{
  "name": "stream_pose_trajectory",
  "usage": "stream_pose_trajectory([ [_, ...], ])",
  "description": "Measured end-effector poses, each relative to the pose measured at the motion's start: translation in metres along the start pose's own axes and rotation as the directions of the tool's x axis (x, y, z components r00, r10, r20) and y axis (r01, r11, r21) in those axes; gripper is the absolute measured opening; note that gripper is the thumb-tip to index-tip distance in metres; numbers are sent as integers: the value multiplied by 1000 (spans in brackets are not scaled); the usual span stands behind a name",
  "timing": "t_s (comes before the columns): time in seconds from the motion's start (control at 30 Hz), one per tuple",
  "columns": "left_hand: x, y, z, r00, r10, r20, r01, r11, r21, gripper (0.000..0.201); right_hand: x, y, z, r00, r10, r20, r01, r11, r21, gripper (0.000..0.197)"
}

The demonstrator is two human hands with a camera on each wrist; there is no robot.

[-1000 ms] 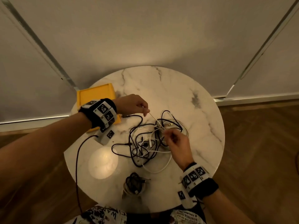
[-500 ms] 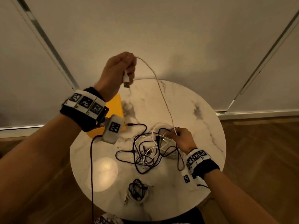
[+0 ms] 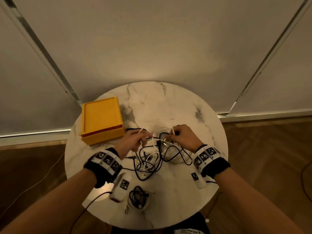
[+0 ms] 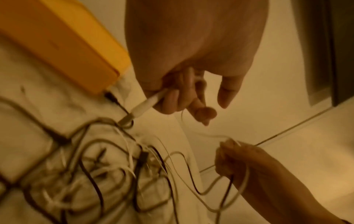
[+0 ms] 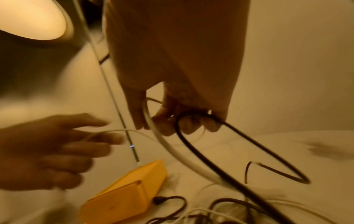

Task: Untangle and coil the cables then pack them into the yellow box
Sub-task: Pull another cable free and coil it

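A tangle of black and white cables point(image 3: 148, 159) lies mid-table, right of the open yellow box point(image 3: 101, 122). My left hand point(image 3: 141, 137) is low over the tangle's left side, fingers curled round the plug end of a white cable point(image 4: 147, 103). The same cable runs across to my right hand point(image 3: 172, 134) at the tangle's far right. In the right wrist view that hand point(image 5: 172, 124) grips the white cable point(image 5: 162, 142) together with a loop of black cable point(image 5: 239, 145). The yellow box point(image 5: 122, 195) holds nothing I can see.
A coiled bundle of black and white cable point(image 3: 138, 198) sits near the front edge of the round marble table point(image 3: 211, 132). A wall stands right behind the table, and wooden floor surrounds it. Thin leads trail from both wrist cameras.
My left hand, raised high with the white cable's plug half a second ago, has come down to the tangle beside the box. The right hand stayed at the tangle.
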State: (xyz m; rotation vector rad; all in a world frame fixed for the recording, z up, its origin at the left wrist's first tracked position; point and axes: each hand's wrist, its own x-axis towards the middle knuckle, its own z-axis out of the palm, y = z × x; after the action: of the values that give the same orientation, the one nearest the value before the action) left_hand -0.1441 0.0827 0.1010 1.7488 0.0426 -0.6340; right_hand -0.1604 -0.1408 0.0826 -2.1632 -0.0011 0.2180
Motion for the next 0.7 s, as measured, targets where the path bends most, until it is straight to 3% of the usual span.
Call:
stream_pose_trajectory([
  [0.07, 1, -2, 25, 994, -95, 51, 98, 994, -56, 39, -8, -14, 11, 990, -90, 107, 91, 996, -10, 14],
  [0.13, 4, -3, 45, 990, -133, 44, 137, 985, -101, 47, -13, -16, 21, 982, -147, 115, 153, 987, -52, 10],
  [0.2, 6, -1, 57, 994, -107, -22, 104, 989, -106, 46, -17, -7, 23, 985, -151, 87, 153, 988, -14, 11],
  [0.3, 3, 6, 62, 999, 27, -40, -32, 993, -113, 24, -24, 12, 19, 987, -118, 111, 119, 993, 4, 33],
  [0.4, 2, 4, 70, 991, 134, 11, -133, 990, -49, 22, -29, 22, 18, 985, -130, 116, 133, 991, -14, 33],
  [0.47, 0, 0, 74, 980, 197, -21, -198, 979, -51, 26, -31, 20, 18, 974, -177, 139, 172, 984, 45, 44],
  [0.53, 1, -4, 75, 976, 201, -81, -209, 974, -93, 24, -34, 13, 15, 966, -207, 152, 188, 973, 133, 55],
  [0.6, 2, -5, 74, 978, 180, -102, -193, 972, -132, 19, -37, 12, 12, 963, -180, 201, 145, 974, 174, 52],
  [0.7, 5, -6, 67, 982, 171, -76, -178, 979, -100, 13, -36, 19, 5, 929, -92, 358, 60, 993, 100, 53],
])
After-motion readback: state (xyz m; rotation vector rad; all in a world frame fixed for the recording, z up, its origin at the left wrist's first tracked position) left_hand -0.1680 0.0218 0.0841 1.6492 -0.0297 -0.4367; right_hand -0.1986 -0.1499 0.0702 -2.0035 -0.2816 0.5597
